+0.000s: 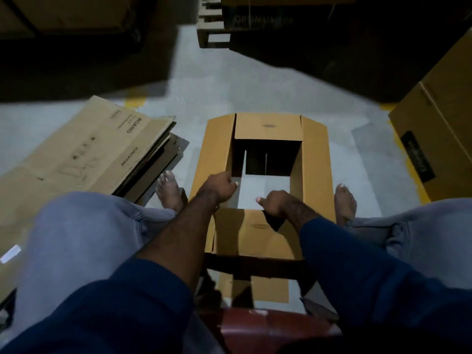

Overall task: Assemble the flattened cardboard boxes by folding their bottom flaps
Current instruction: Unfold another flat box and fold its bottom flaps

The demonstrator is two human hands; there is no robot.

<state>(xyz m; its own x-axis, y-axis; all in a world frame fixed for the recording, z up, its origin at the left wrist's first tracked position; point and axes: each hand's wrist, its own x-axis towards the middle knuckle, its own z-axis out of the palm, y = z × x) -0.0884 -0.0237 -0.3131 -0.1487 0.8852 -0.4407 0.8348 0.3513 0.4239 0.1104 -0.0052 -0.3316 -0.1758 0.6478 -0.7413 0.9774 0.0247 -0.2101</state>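
Observation:
An orange-brown cardboard box [316,159] stands on the grey floor between my bare feet, opened into a tube with its flaps spread outward. Through the opening I see the floor inside it. My left hand [221,186] grips the edge of the left flap at the opening's near left corner, fingers curled round it. My right hand [274,203] grips the near flap's edge at the opening's near right side, thumb pointing left. The far flap [267,126] lies tilted back.
A stack of flattened cardboard boxes [84,154] lies on the floor at the left, beside my left foot. An assembled box [439,134] stands at the right. A wooden pallet with dark cartons [217,29] is at the back. I sit on a red stool [268,328].

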